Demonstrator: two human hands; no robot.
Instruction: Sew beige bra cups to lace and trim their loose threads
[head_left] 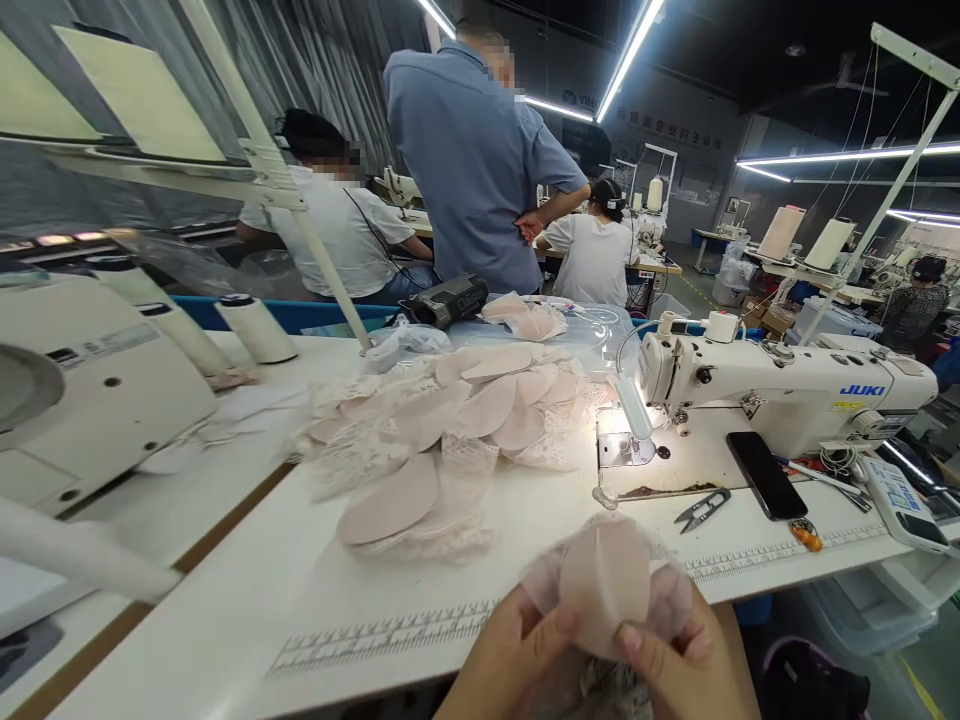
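The left hand (529, 635) and right hand (684, 645) both pinch a pale-pink, rounded fabric piece (604, 580) between them; beyond them, leftward, lies a loose heap of pale-pink, lace-edged fabric pieces (491, 405).

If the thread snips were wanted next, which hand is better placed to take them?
Probably the right hand: the thread snips lie nearer to it, on its side. The left hand is farther off and would have to reach across. Both hold the beige pad.
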